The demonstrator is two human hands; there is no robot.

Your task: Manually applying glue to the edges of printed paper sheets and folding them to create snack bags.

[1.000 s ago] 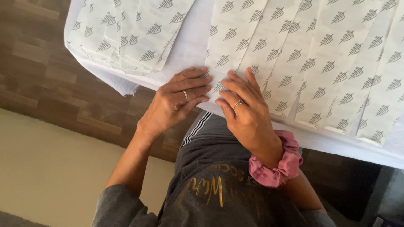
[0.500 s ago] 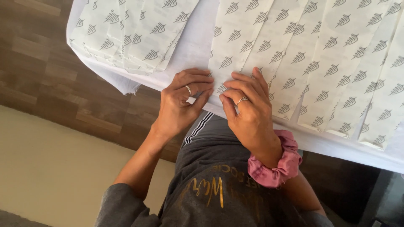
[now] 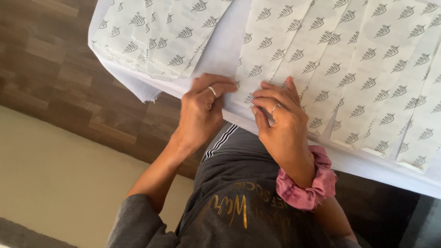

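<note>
Wood-plank floor, beige rug

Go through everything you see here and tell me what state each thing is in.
Left hand: pinching the near edge of a patterned sheet.
Right hand: fingers pressed flat on the same sheet.
Patterned sheet: edge being folded.
Stack of sheets: lying flat, overlapped.
Pink scrunchie: around the right wrist.

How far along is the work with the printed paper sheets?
Done: a stack of folded printed sheets lies at the table's left end. In hand: the left hand and right hand press one printed sheet at the near table edge. Left: the row of sheets to the right lies untouched.
</note>
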